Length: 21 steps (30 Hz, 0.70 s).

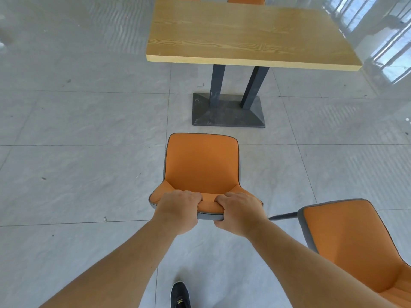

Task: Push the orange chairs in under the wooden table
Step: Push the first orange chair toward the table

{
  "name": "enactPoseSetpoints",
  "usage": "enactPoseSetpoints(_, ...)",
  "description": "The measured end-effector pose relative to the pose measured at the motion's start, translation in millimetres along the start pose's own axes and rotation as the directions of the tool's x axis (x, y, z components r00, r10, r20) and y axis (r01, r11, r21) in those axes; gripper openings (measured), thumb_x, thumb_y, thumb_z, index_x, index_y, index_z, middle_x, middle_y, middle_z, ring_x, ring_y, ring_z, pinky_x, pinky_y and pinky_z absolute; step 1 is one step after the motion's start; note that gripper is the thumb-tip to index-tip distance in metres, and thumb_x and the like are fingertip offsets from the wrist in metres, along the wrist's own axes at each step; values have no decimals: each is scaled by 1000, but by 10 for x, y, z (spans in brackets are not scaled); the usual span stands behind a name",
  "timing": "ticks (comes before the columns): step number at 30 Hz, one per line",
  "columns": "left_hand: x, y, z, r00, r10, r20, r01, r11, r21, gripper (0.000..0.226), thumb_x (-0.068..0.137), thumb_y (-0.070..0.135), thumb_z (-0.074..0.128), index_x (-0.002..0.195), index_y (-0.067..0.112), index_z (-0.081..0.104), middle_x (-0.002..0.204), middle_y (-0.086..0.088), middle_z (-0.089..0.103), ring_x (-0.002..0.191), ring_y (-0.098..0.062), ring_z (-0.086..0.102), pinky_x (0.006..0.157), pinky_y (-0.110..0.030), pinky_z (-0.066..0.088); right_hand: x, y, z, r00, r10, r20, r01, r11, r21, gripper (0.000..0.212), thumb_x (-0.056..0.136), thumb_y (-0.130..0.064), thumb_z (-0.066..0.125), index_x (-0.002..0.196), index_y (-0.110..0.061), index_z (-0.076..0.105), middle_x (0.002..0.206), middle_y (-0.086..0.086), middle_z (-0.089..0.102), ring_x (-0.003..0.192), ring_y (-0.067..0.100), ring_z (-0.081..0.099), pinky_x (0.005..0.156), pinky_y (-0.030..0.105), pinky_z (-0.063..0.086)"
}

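- The left hand (179,208) and right hand (239,211) are both curled over the top edge of the backrest of the orange chair (202,172), fingers wrapped to the front and pinching the padded rim.
- This chair sits in front of the wooden table (249,34), its seat short of the table's dark base (229,113) and not yet under the top.
- A second orange chair (353,245) stands to the right of the held one, farther from the table.
- Two more orange backs peek over the table's far edge.
- Risk: pushed straight ahead, the chair's legs may strike the base and stop short.
- Risk: a lopsided push from either hand could swing the chair askew.
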<state>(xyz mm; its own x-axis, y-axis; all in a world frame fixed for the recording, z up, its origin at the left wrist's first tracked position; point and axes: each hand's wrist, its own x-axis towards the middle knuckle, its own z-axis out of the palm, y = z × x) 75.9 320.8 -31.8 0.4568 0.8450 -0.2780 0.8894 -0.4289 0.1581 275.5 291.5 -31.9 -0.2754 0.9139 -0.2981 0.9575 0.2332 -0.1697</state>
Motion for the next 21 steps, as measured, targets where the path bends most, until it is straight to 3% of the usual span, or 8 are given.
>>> enactPoseSetpoints(8,411,-175,-83,999,38,9,-38,999,28,27,89,36,65,115,33,62,98,7,70,83,-20,63,73,-40,59,364,132,-70,998,58,-9,-58,998,22,32,84,-56,58,106,-34,64,93,-12,64,92,19,61,73,34,53)
enactPoseSetpoints(21,744,-243,-249,999,31,21,-32,999,29,23,90,35,64,113,33,62,95,8,69,82,-19,63,75,-40,59,650,273,-283,999,21,-29,-20,1000,15,29,87,-55,58,104,-33,63,90,-10,64,84,20,61,70,33,52)
